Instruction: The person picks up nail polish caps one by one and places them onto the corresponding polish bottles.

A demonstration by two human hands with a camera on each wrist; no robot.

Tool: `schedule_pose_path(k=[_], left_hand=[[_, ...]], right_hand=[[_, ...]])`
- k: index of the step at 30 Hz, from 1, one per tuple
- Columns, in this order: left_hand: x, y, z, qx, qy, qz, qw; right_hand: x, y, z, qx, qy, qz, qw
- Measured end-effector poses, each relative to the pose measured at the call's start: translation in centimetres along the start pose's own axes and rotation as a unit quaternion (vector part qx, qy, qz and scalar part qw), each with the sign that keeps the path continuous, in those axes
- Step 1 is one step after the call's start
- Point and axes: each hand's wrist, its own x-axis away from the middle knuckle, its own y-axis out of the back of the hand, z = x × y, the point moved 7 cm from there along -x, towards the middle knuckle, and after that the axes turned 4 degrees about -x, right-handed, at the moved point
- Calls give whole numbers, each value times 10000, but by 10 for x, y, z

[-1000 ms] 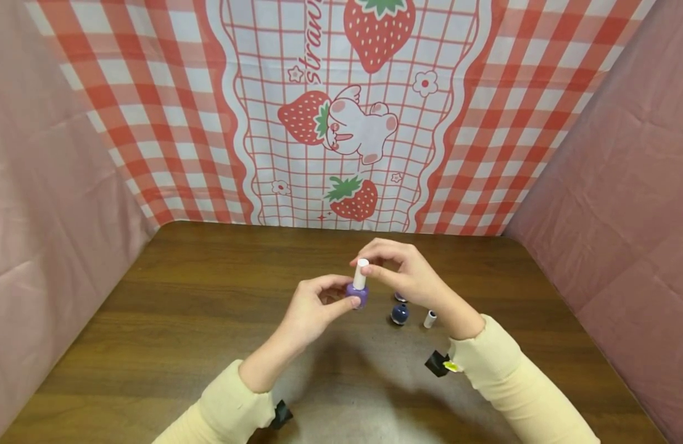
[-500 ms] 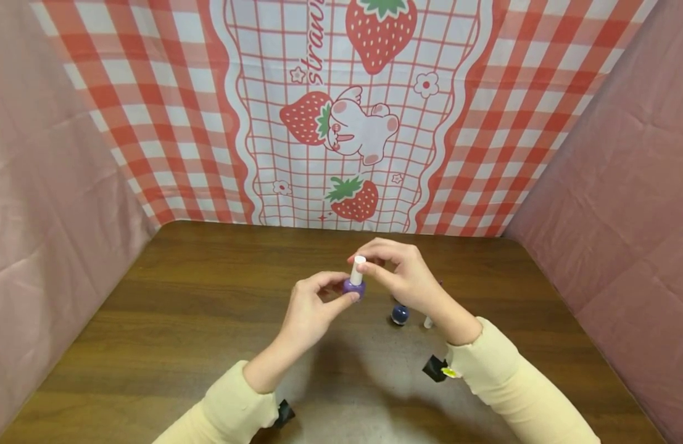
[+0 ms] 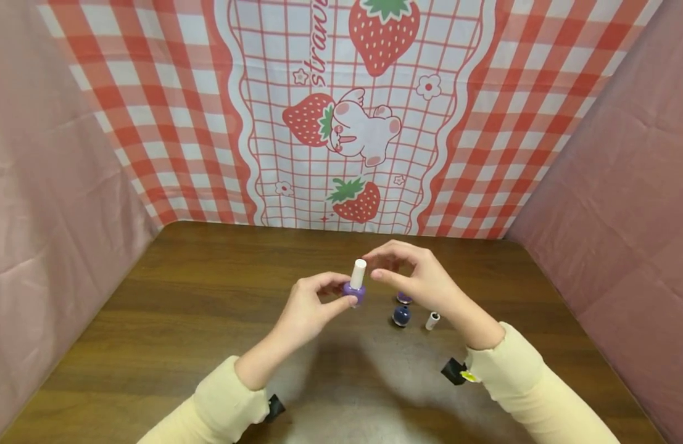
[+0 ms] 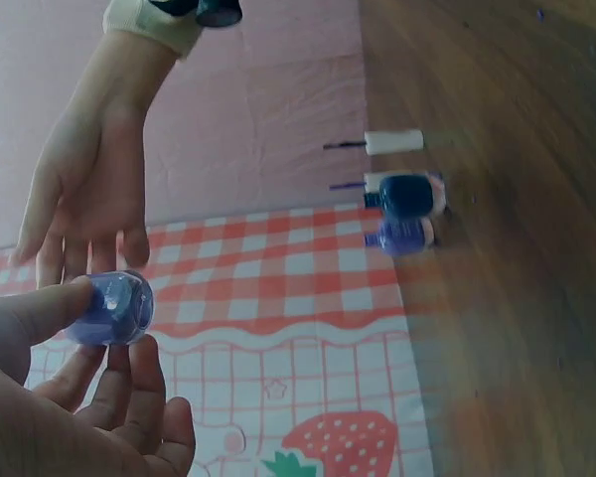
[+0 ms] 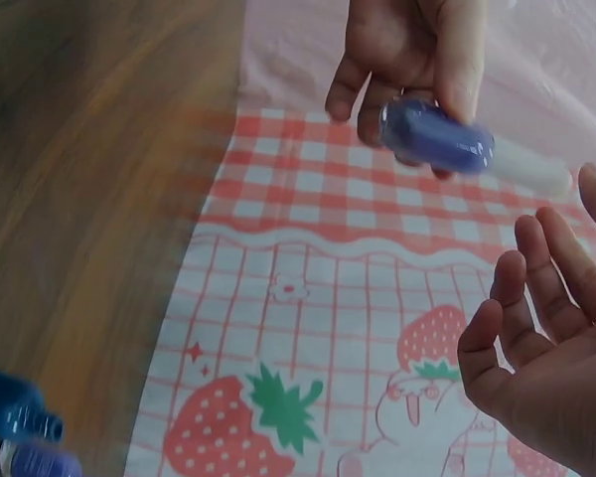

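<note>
My left hand (image 3: 303, 311) pinches a purple nail polish bottle (image 3: 354, 294) between thumb and fingers, above the table. Its white cap (image 3: 358, 274) sits on top, tilted slightly to the right. Just right of the cap is my right hand (image 3: 421, 274), fingers loosely bent and holding nothing. In the right wrist view a gap shows between that hand (image 5: 556, 348) and the cap (image 5: 529, 167). Seen from the left wrist, the thumb lies across the purple bottle (image 4: 119, 308); the cap is hidden there.
On the wooden table (image 3: 208, 296), below my right hand, stand an uncapped dark blue bottle (image 3: 401, 316) and a partly hidden purple bottle (image 3: 404, 298). A white brush cap (image 3: 432, 321) is beside them; the left wrist view shows another brush cap (image 4: 372, 183). Strawberry-print cloth (image 3: 352, 123) hangs behind.
My right hand has let go of the white cap and moved a little to the right. My left hand still holds the purple bottle in nearly the same place.
</note>
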Motion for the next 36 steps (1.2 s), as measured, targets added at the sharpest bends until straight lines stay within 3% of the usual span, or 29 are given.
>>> schedule_pose_path(k=[4, 8, 18, 29, 36], left_hand=[[-4, 12, 6, -74, 142, -128, 9998], [-7, 25, 15, -148, 354, -214, 9990], [-15, 55, 39, -464, 510, -456, 9966], [-29, 82, 68, -930, 673, -754, 9905], [-37, 99, 96, -1159, 906, -974, 9843]], right_hand=[[9, 13, -11, 99, -483, -128, 9987], [19, 24, -20, 115, -663, -259, 9974], [51, 50, -39, 497, -360, -829, 9947], [85, 68, -70, 875, -787, -1062, 9874], [109, 71, -113, 932, -1289, -998, 9822]])
